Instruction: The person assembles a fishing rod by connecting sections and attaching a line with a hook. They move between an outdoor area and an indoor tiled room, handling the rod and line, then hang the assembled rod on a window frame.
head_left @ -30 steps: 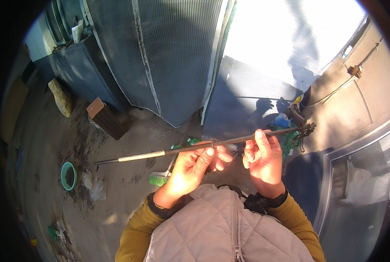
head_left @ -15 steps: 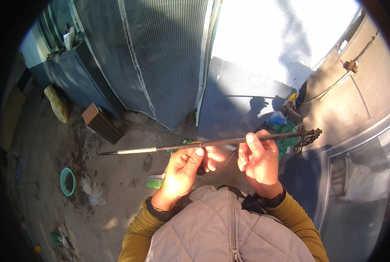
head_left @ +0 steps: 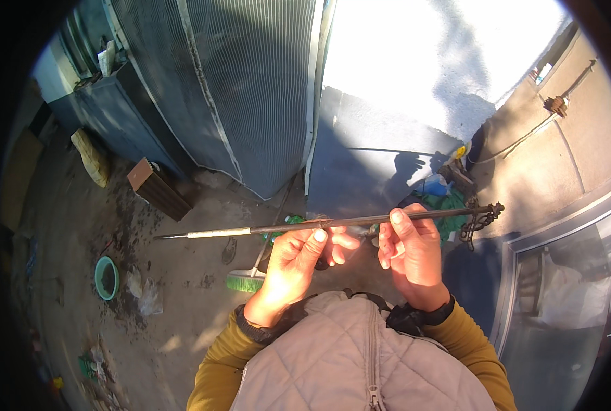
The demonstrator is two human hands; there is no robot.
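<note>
A long, thin dark metal rod (head_left: pixel 360 221) lies nearly level across in front of my chest, its right end a little higher. Toward its left tip it has a pale white section; a curly ornamental metal piece hangs at its right end. My left hand (head_left: pixel 293 264) is closed at the rod's middle, the thumb just below it. A thin wire or thread seems to loop round the rod there, too fine to make out well. My right hand (head_left: pixel 415 257) pinches the rod further right between thumb and fingers.
A green-bristled broom (head_left: pixel 246 281) stands behind my left hand. On the ground at left are a turquoise basin (head_left: pixel 107 278), a plastic bag (head_left: pixel 150 299) and a brown box-like block (head_left: pixel 158 190). A ribbed grey panel (head_left: pixel 264 89) rises ahead; a glazed frame (head_left: pixel 511 288) is at right.
Both hands and the rod have shifted slightly right in the view. The wire loop that stood up above my left thumb now shows less. More of the broom is visible.
</note>
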